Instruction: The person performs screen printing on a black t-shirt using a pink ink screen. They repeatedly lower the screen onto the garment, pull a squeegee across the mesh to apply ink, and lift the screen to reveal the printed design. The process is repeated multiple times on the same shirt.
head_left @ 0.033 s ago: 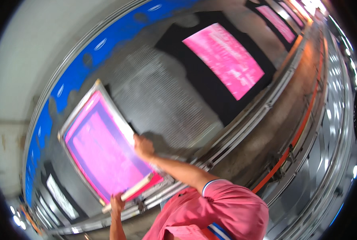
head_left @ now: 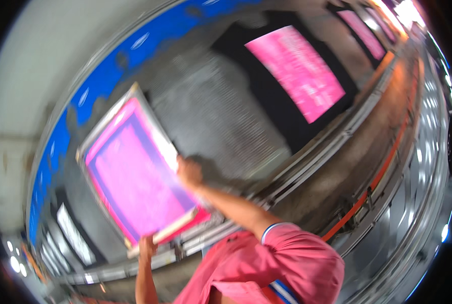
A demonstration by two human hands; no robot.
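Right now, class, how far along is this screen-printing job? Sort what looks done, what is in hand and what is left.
Done: the black shirt beyond already carries a pink print. In hand: the left hand and right hand grip the pink-coated screen by its edges. Left: the grey pallet between them shows no shirt or print.

Our framed screen (head_left: 137, 177) left on the long table (head_left: 226, 116), printed shirt (head_left: 297, 71) well right of it.
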